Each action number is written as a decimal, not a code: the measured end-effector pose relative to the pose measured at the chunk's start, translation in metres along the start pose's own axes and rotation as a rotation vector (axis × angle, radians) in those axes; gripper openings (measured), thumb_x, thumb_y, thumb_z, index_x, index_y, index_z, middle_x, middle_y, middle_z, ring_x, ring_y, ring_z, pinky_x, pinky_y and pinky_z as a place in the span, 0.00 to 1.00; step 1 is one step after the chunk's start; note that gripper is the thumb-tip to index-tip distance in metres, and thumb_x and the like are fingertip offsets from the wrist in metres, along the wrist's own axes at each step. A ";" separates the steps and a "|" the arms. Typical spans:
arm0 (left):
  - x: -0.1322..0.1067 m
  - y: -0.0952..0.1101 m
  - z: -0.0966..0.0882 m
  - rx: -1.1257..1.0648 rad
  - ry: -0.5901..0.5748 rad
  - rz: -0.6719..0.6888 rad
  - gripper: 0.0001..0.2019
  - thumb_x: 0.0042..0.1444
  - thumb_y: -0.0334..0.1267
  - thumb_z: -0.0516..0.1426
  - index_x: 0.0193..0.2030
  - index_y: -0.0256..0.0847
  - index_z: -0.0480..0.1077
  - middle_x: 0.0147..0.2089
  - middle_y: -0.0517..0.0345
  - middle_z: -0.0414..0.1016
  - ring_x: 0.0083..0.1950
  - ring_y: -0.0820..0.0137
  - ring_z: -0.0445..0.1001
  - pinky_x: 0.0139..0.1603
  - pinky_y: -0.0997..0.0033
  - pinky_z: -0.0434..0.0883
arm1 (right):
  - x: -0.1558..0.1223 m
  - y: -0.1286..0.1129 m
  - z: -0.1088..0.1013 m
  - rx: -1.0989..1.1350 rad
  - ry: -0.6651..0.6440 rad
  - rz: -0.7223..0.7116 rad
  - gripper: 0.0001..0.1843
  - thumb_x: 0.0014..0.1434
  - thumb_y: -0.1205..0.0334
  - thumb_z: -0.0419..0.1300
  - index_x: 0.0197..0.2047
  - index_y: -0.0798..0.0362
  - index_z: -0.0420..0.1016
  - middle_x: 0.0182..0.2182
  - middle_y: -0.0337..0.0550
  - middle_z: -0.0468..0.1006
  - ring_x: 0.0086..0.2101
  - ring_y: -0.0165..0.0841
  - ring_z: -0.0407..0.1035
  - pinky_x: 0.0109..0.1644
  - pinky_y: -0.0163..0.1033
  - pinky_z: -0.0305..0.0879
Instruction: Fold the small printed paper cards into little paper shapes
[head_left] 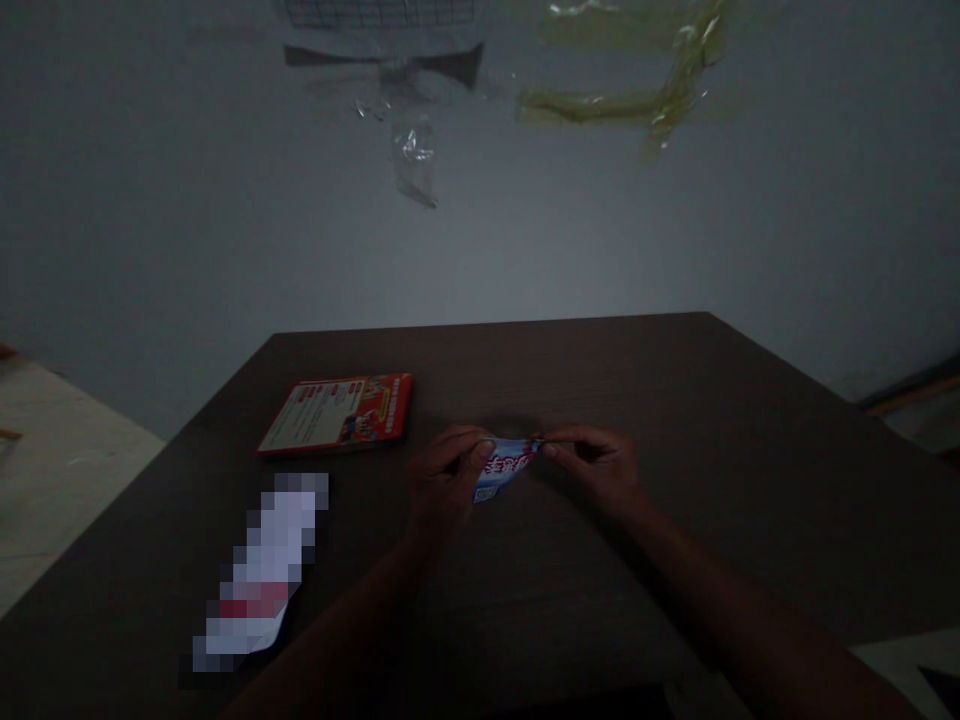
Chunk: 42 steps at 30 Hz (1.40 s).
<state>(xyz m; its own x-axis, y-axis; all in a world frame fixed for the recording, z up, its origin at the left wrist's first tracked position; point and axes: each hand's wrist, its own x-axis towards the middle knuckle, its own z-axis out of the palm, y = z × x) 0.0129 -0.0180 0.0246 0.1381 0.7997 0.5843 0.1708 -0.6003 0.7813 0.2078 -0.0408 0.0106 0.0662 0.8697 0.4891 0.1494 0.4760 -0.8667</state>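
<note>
Both hands hold one small printed sachet (504, 468), white and blue with red lettering, just above the dark wooden table (675, 420). My left hand (444, 480) pinches its left edge between thumb and fingers. My right hand (592, 462) pinches its upper right corner. The sachet hangs tilted between the two hands. The light is dim.
A flat red box (337, 413) lies on the table to the left of the hands. A long white and red packet (262, 570), blurred out, lies nearer the front left. A grey wall (225, 200) stands behind the table, with strips of tape (630, 100) stuck to it.
</note>
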 end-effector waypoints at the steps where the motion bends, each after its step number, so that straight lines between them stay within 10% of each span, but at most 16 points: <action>1: 0.000 0.000 0.000 0.000 -0.001 -0.005 0.06 0.55 0.36 0.57 0.31 0.38 0.74 0.32 0.56 0.75 0.34 0.71 0.73 0.34 0.73 0.70 | 0.000 0.000 0.000 0.010 -0.007 -0.010 0.06 0.50 0.64 0.65 0.34 0.47 0.80 0.33 0.42 0.81 0.34 0.35 0.75 0.40 0.42 0.72; 29: -0.003 -0.002 0.004 -0.033 -0.002 -0.061 0.07 0.55 0.37 0.56 0.33 0.39 0.75 0.34 0.55 0.75 0.35 0.70 0.73 0.35 0.72 0.69 | -0.003 0.000 0.001 -0.199 0.053 -0.182 0.04 0.53 0.67 0.62 0.33 0.49 0.75 0.29 0.41 0.77 0.31 0.34 0.71 0.36 0.40 0.67; 42: -0.003 -0.004 0.005 -0.138 0.015 -0.165 0.08 0.54 0.38 0.57 0.27 0.38 0.70 0.30 0.59 0.71 0.31 0.72 0.70 0.32 0.74 0.67 | -0.003 -0.001 0.008 0.065 0.138 -0.019 0.12 0.48 0.66 0.66 0.32 0.49 0.66 0.26 0.38 0.76 0.31 0.32 0.72 0.38 0.39 0.69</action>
<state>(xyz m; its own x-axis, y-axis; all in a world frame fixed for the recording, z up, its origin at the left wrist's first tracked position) 0.0169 -0.0184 0.0185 0.1047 0.8877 0.4484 0.0547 -0.4554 0.8886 0.1996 -0.0429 0.0088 0.2001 0.8365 0.5102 0.0875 0.5033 -0.8596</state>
